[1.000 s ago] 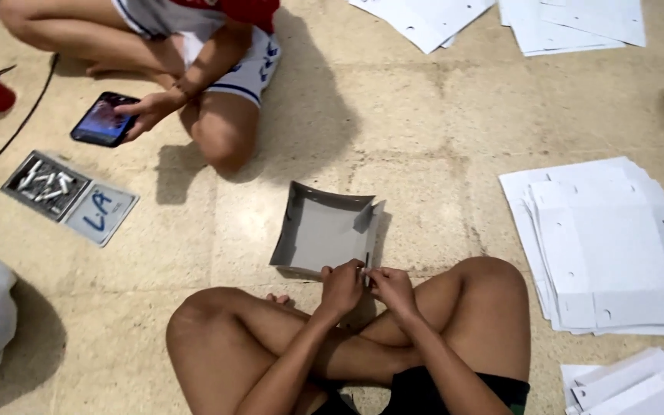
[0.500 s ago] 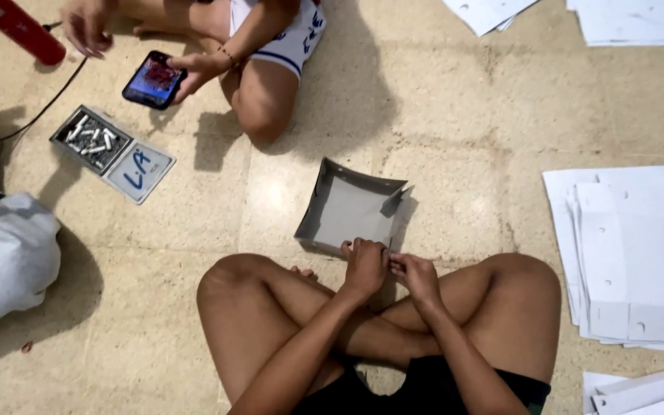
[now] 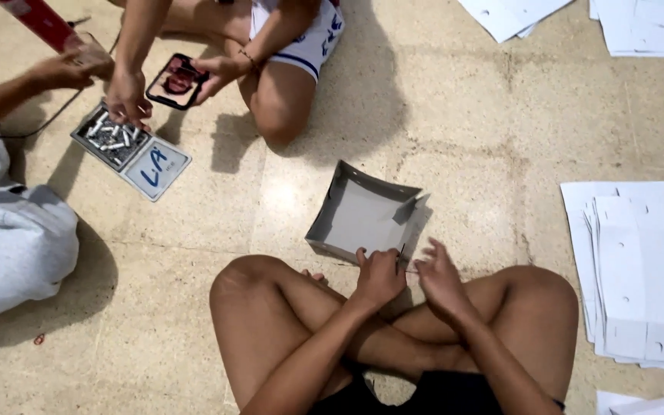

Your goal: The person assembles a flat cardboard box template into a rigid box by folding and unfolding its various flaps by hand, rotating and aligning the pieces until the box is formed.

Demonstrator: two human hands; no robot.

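Note:
I sit cross-legged on a tiled floor with a grey, half-folded cardboard box [image 3: 363, 219] lying open in front of my knees. My left hand [image 3: 378, 278] pinches the box's near wall close to its right corner. Just to the right of that corner is my right hand [image 3: 438, 278], its fingers apart and its fingertips by the loose corner flap. A flap at the far right corner of the box stands up unfolded.
Stacks of flat white cardboard sheets lie at the right [image 3: 643, 269] and along the top [image 3: 647, 31]. A person sitting opposite holds a phone [image 3: 178, 81] and reaches into a small tray of white stubs [image 3: 113, 138]. Another person in grey [image 3: 9, 238] sits at the left.
The view has shifted so the floor scene sits lower and further right. The opposite person's hand has come down onto the small tray. An arm has come in from the left. My hands stay at the box's near edge.

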